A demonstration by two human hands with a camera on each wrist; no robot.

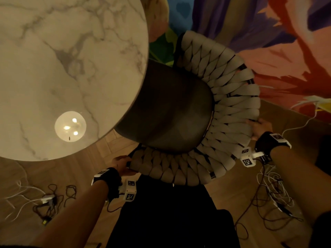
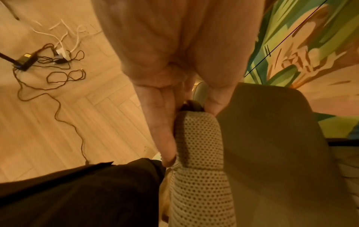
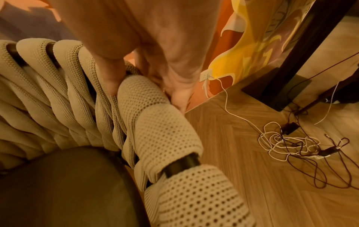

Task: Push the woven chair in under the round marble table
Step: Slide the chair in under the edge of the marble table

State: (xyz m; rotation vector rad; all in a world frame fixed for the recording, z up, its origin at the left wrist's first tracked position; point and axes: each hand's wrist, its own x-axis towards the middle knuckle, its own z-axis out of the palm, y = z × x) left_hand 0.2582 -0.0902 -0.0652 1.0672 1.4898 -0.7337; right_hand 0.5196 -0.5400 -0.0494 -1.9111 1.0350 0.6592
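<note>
The woven chair (image 1: pixel 223 97) is seen from above on the wooden floor (image 1: pixel 59 172), just beside the round marble table (image 1: pixel 62 68). The front of its dark seat cushion (image 1: pixel 170 113) is already hidden under the table's right edge, while the curved back of cream knitted straps is left outside, nearest the person. The left end of that curved back is gripped by the left hand (image 1: pixel 121 162): in the left wrist view the fingers (image 2: pixel 161 122) are laid along the outer side of the strap-wrapped rail and the thumb (image 2: pixel 215 98) is closed on the inner side, next to the cushion. The right side of the back is held by the right hand (image 1: pixel 258 127); in the right wrist view the thumb (image 3: pixel 110 73) is pressed onto the straps from inside and the fingers (image 3: pixel 174 86) are curled round the rail from outside. A black wrist strap with a white marker block is worn on each forearm.

A round lamp reflection (image 1: pixel 70 126) is shown on the marble near the table's near edge. Tangled dark and white cables (image 1: pixel 46 199) are spread on the floor at the left, and another tangle (image 1: pixel 275 192) at the right. A colourful painted wall (image 1: pixel 268 42) is seen beyond the chair
</note>
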